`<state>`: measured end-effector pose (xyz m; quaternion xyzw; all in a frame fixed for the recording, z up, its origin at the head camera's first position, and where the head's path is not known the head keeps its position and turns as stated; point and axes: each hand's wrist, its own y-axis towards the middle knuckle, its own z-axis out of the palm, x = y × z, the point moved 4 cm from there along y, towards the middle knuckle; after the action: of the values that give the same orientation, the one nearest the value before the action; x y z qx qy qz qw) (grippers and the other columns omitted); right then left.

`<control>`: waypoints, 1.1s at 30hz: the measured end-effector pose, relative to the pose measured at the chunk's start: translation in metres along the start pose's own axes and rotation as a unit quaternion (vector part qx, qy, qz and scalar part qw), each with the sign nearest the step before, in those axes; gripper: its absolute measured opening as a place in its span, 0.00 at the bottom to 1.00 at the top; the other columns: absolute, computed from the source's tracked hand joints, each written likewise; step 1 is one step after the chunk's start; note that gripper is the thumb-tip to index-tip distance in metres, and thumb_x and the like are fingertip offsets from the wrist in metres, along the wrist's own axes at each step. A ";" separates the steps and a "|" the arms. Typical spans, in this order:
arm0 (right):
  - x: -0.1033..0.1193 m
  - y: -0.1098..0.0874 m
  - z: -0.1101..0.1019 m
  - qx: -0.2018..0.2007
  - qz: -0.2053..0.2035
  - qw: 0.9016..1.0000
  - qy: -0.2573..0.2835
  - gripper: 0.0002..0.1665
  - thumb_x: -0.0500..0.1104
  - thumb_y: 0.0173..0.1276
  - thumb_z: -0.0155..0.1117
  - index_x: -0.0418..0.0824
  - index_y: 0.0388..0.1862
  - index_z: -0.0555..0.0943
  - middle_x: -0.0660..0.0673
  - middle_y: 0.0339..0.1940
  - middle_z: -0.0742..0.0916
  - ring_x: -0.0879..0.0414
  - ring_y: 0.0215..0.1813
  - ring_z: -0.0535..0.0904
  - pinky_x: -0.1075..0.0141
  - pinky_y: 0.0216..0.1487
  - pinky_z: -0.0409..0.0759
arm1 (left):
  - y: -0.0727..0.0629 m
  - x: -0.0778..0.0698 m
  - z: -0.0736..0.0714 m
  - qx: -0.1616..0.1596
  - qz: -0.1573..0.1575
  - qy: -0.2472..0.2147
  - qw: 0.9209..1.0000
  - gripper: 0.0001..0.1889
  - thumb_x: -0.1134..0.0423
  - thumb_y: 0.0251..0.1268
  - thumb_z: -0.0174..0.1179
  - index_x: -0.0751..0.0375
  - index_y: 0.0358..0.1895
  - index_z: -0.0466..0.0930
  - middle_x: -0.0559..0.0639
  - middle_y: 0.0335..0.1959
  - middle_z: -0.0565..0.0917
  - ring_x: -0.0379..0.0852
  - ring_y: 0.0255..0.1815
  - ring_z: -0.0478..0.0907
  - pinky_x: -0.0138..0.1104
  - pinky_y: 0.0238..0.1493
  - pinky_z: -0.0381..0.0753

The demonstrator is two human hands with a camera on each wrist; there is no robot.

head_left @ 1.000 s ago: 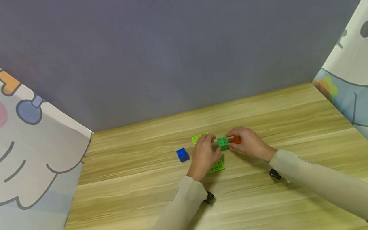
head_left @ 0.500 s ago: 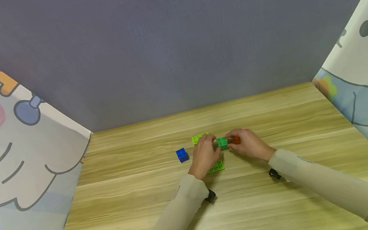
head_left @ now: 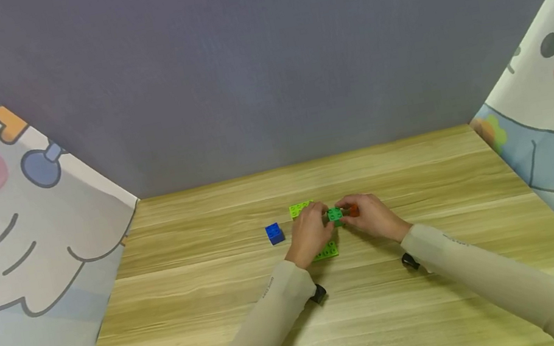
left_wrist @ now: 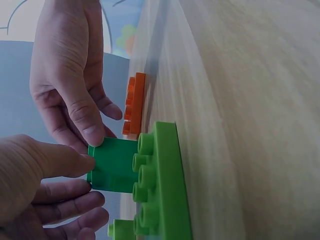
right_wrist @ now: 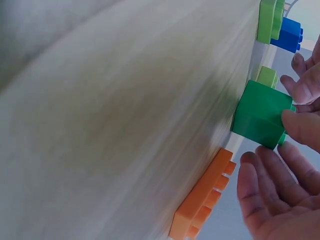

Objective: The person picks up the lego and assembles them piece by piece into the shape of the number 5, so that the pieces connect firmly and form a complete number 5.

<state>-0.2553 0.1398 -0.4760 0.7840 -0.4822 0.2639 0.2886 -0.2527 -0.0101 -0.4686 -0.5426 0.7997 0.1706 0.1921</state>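
Observation:
A dark green building brick [head_left: 335, 216] stands between my two hands in the head view. My left hand [head_left: 311, 234] pinches its studded end from the left, with thumb and fingertips at the brick's edges in the left wrist view. From the right, my right hand [head_left: 377, 217] holds the same end, its thumb [right_wrist: 302, 127] against the brick's side. A lime green brick [left_wrist: 170, 185] lies close beside the dark green one in the left wrist view. Behind the right fingers, an orange brick [head_left: 353, 210] lies partly hidden.
Left of the left hand sits a blue brick [head_left: 274, 233]. One lime piece [head_left: 300, 208] shows beyond that hand and another lime piece [head_left: 327, 250] on its near side. The wooden table [head_left: 212, 308] meets a grey wall [head_left: 260, 77] at the back.
My right hand has shifted slightly left, bringing its fingertips closer in on the dark green brick. The left hand has moved only slightly, and the other bricks stay in place.

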 end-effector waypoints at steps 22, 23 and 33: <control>0.018 -0.005 -0.016 -0.006 -0.020 0.999 0.031 0.17 0.41 0.60 0.71 0.38 0.47 0.82 0.45 0.45 0.84 0.44 0.46 0.81 0.53 0.45 0.80 | -0.007 0.004 -0.023 0.032 0.041 -0.094 0.994 0.16 0.58 0.66 0.60 0.55 0.55 0.75 0.46 0.52 0.76 0.45 0.44 0.77 0.28 0.34 0.76; 0.018 -0.006 -0.016 -0.007 -0.024 0.999 0.032 0.17 0.42 0.60 0.71 0.39 0.47 0.82 0.46 0.44 0.84 0.45 0.46 0.81 0.53 0.45 0.80 | -0.008 0.005 -0.024 0.034 0.044 -0.099 0.994 0.16 0.58 0.66 0.60 0.55 0.55 0.75 0.46 0.52 0.76 0.44 0.44 0.77 0.28 0.33 0.77; 0.034 -0.009 -0.019 -0.008 -0.083 0.996 0.039 0.16 0.48 0.62 0.69 0.46 0.48 0.82 0.53 0.44 0.83 0.48 0.45 0.80 0.51 0.46 0.78 | -0.023 0.010 -0.043 0.033 0.085 -0.126 0.988 0.20 0.56 0.66 0.60 0.57 0.59 0.73 0.46 0.51 0.76 0.44 0.43 0.76 0.29 0.29 0.76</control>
<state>-0.2364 0.1359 -0.4404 0.8078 -0.4060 0.2657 0.3348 -0.2395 -0.0467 -0.4375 -0.4406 0.8173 0.2268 0.2941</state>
